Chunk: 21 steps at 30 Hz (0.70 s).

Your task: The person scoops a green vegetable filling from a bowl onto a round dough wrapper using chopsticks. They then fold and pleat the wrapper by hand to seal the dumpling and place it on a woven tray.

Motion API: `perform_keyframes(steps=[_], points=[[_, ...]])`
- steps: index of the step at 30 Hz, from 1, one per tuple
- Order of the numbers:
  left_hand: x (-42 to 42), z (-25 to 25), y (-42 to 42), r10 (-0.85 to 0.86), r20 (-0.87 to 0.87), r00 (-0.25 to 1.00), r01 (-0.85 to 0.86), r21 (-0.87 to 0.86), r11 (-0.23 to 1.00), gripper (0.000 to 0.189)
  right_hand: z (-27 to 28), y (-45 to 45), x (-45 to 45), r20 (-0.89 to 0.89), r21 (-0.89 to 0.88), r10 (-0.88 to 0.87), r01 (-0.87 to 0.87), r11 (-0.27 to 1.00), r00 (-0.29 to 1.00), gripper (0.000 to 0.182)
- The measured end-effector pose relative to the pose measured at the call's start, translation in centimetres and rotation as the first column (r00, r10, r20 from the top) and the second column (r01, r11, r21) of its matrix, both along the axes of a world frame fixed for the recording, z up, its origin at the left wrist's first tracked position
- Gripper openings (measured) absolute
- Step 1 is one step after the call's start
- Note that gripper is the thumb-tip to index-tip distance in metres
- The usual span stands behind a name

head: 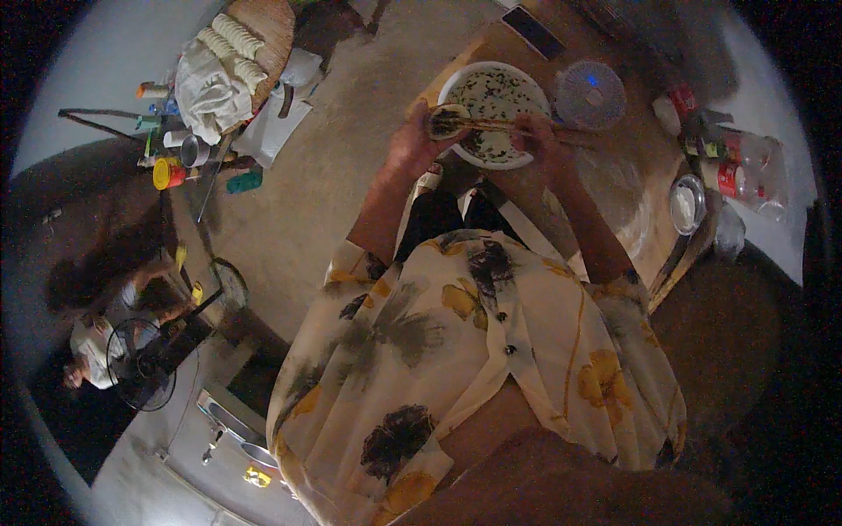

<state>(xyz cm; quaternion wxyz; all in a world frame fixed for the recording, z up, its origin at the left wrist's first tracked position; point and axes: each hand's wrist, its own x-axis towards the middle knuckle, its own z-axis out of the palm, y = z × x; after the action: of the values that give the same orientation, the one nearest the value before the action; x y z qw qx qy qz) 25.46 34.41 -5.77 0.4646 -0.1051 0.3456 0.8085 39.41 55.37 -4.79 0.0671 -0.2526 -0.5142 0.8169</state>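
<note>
A round dough wrapper [450,121] with dark filling on it rests in my left hand [416,139], over the left rim of a large white bowl. My right hand [543,141] is closed on a pair of wooden chopsticks [490,123], whose tips reach the filling. Beneath both hands, the white bowl [479,164] holds a pale mixture with chopped dark green bits. Just right of the bowl lies a round, translucent plastic lid or dish [591,95].
A phone [533,33] lies beyond the bowl. At the right are a metal bowl of white powder [687,205] and plastic bottles [730,177]. Far left, a round wooden board [279,29] carries rows of wrappers [230,43] and a white cloth [207,92]. Another person [95,348] is beside a fan [141,365].
</note>
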Motion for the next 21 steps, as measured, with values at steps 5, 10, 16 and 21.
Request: perform_keyframes(steps=[5,10,16,21], points=[[0.5,0.1,-1.3,0.019,-0.113,0.993,-0.011,0.071,0.997,0.052,0.6,-0.3,-0.7,0.027,0.026,0.083,-0.084,0.996,0.996,0.040],[1.2,1.6,-2.1,0.041,-0.119,0.992,-0.034,0.057,0.998,0.058,-0.7,0.8,-1.0,-0.017,-0.038,0.037,-0.037,0.999,0.999,0.036],[1.9,2.0,-3.2,0.096,-0.109,0.989,-0.088,0.072,0.993,0.057,-3.2,2.0,-1.7,-0.023,0.002,0.229,-0.229,0.973,0.973,0.041],[2.1,1.6,-4.4,0.060,-0.133,0.989,-0.043,0.131,0.990,0.058,-3.2,2.6,-1.1,-0.265,-0.028,0.181,-0.195,0.980,0.947,0.033]])
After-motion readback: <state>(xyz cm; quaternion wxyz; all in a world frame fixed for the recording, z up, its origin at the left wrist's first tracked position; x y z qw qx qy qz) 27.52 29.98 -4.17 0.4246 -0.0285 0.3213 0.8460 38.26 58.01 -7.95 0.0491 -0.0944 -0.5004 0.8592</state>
